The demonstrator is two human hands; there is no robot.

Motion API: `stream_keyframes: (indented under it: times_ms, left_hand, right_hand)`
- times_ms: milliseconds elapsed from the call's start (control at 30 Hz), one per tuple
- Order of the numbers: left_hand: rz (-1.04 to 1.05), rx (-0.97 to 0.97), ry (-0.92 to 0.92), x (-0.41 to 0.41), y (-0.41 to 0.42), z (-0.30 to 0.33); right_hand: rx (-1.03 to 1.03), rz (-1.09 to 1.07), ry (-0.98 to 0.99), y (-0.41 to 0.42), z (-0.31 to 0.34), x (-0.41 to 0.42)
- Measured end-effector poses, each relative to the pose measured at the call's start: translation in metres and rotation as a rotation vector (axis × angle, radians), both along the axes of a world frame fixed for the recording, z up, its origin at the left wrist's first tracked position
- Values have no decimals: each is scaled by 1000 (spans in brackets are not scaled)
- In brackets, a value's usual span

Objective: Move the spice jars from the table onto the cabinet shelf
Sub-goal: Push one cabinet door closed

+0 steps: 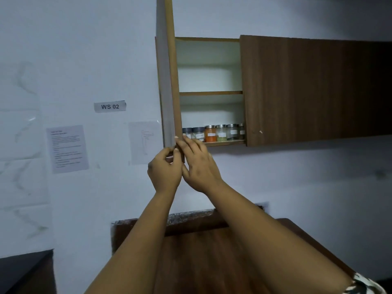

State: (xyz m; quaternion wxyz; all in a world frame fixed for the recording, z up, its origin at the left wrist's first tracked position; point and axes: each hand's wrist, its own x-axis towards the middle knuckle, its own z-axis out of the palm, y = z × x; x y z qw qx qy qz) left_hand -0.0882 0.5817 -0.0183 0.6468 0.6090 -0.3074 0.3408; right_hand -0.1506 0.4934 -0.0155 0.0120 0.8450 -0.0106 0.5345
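At the bottom corner of the open cabinet door (169,81), both hands meet: the left hand (164,170) curls its fingers round the door's lower edge and pinches it, while the right hand (198,164) lies against the same edge with fingers fairly straight, pressing rather than gripping. The spice jars (213,132) stand in a row along the front edge of the bottom shelf (224,142), toward its right end, one filled orange, one greenish, the others pale or dark-lidded. The part of the table (212,251) in view below carries no jars, so the moving looks done and the step in hand is most likely swinging the door shut. That calls for a steady push toward the cabinet with fingers drawn clear of the closing gap. A wall tag (109,106) reads "WS 02"; the printed sheet (67,149) and jar labels are too blurred to read.
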Motion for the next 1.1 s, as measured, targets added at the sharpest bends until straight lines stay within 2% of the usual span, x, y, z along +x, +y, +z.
stream_keyframes:
  times_ms: [67,233,367,533,800,1100]
  left_hand:
    - [-18,-16,-40,-9,-24,-3]
    - [115,123,-267,-22,-95,-18]
    - [76,138,-370,-17,-159,-20]
    - [41,179,-356,-5,-252,-24]
    - [92,392,-338,18,-377,-30]
    - [241,504,-373,71,-464,-35]
  right_hand:
    - [-21,-46,-22,-23,-3,-8]
    - [98,0,-75,-86,-22,-18]
    - [148,28,-116,-147,-28,-21]
    - [196,0,-54,-237,-28,-22]
    - [145,-96,239,-377,-37,-7]
    - [71,-234,221,-469,-42,61]
